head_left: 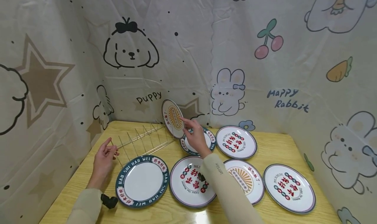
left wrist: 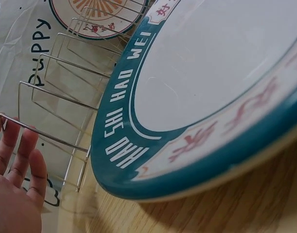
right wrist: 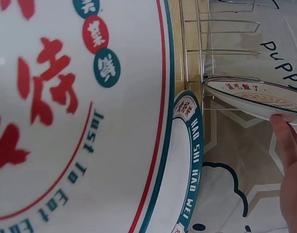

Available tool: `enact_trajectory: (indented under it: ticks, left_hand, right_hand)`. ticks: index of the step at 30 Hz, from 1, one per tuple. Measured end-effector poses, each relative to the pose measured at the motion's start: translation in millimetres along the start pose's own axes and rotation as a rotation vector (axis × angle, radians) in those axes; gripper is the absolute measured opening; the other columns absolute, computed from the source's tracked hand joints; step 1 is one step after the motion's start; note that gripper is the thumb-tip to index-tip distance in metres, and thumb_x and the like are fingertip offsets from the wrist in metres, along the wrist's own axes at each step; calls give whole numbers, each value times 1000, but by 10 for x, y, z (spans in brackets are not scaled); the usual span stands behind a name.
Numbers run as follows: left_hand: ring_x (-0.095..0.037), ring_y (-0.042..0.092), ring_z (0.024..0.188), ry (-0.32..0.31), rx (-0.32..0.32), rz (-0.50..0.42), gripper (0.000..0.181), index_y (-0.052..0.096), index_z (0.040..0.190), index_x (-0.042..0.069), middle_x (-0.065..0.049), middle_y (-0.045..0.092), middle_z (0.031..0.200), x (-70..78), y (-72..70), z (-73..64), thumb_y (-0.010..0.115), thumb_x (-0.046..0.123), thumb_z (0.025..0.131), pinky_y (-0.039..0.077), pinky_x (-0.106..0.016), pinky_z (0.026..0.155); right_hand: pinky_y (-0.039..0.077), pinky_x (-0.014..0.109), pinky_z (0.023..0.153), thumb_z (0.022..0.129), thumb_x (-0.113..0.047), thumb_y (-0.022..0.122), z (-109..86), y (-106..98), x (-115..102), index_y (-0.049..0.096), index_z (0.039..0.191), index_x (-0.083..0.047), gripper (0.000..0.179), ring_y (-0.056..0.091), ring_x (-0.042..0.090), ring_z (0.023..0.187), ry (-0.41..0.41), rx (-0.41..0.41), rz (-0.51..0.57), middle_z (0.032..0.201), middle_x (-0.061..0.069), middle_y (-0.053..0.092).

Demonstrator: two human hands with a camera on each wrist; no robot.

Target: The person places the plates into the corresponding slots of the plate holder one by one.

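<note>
A metal wire plate rack [head_left: 159,148] lies lengthwise on the table at the left. At its near end, my left hand [head_left: 103,162] pinches the last wire, also visible in the left wrist view, where the fingers [left wrist: 23,155] touch that wire [left wrist: 46,132]. My right hand [head_left: 195,137] holds a white plate with an orange sunburst [head_left: 173,117] by its right edge. This plate stands steeply at the rack's far end. In the right wrist view the lower edge of the sunburst plate [right wrist: 250,94] is between the rack's wires.
A green-rimmed plate [head_left: 141,181] lies before the rack, with a red-lettered plate [head_left: 188,184] beside it. Another green-rimmed plate [head_left: 203,139] is behind the right hand. Several more plates, including a second sunburst plate [head_left: 250,181], lie at the right. Printed cloth [head_left: 182,54] hangs behind the table.
</note>
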State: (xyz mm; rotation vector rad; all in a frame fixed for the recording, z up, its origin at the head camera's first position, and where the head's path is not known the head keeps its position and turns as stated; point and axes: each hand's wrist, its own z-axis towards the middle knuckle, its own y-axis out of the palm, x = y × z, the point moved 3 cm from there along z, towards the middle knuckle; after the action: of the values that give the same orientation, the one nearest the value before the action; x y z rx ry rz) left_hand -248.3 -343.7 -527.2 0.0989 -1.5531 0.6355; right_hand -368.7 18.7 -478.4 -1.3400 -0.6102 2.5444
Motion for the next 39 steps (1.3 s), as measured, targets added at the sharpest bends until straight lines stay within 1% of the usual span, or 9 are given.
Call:
enact_trajectory:
  ticks: [4, 9, 11, 18, 24, 28, 31, 35, 39]
  left_hand:
    - [5, 60, 87, 1, 0, 16, 58, 28, 165, 19, -18, 62, 121, -2, -2, 1, 46, 31, 111, 49, -11, 77]
    - [6, 60, 86, 0, -2, 19, 58, 28, 165, 19, -19, 61, 124, 10, -2, 1, 46, 31, 111, 49, -12, 77]
    - [7, 59, 85, 3, -4, 24, 58, 29, 165, 18, -20, 62, 126, 17, 1, -5, 46, 31, 111, 49, -12, 76]
    - [7, 59, 85, 10, -11, 35, 58, 29, 165, 18, -19, 62, 125, 25, -3, -17, 47, 32, 111, 48, -11, 76]
    - [6, 59, 86, 11, -5, 42, 57, 29, 164, 17, -19, 62, 124, 13, -8, -4, 46, 31, 111, 49, -11, 77]
    - [7, 59, 86, 3, -1, 46, 57, 29, 164, 18, -19, 62, 126, 25, 10, 0, 45, 31, 112, 48, -11, 77]
    - [7, 59, 86, 4, -2, 48, 57, 29, 164, 18, -19, 62, 126, 20, 19, 6, 45, 32, 112, 48, -11, 77]
    - [7, 59, 86, 13, -1, 49, 57, 28, 165, 19, -19, 62, 126, 8, 21, 12, 44, 33, 112, 48, -12, 77]
    - [7, 59, 86, 13, -1, 55, 57, 28, 165, 19, -17, 62, 125, -2, 16, -4, 44, 32, 112, 48, -11, 77]
  right_hand:
    - [59, 33, 90, 96, 3, 67, 38, 49, -1, 60, 146, -19, 56, 69, 27, 113, 39, -23, 1, 112, 11, 58]
    - [59, 30, 86, 97, 2, 66, 68, 108, 26, 59, 147, -23, 56, 68, 25, 115, 86, -31, -11, 112, 9, 55]
    - [59, 30, 84, 97, 1, 66, 61, 129, 44, 58, 148, -25, 57, 68, 24, 116, 95, -24, -18, 111, 8, 55]
    - [59, 29, 92, 99, 2, 63, 45, 199, 77, 56, 149, -25, 58, 66, 26, 122, 121, -18, 8, 112, 8, 52]
    - [59, 29, 92, 99, 2, 64, 65, 220, 74, 57, 148, -33, 61, 67, 26, 121, 128, -11, 4, 111, 7, 52]
    - [58, 31, 93, 100, 1, 64, 60, 187, 55, 56, 150, -28, 59, 66, 27, 121, 125, -27, 6, 112, 8, 52]
    - [58, 32, 95, 101, -1, 63, 55, 160, 37, 54, 152, -27, 58, 65, 26, 122, 131, -56, -2, 115, 9, 51]
    - [56, 37, 100, 102, -3, 62, 48, 86, 8, 51, 154, -28, 58, 62, 31, 126, 129, -113, 25, 126, 10, 52]
    - [53, 42, 105, 103, -4, 62, 9, -69, 5, 51, 154, -25, 56, 60, 38, 129, 118, -176, 65, 137, 15, 50]
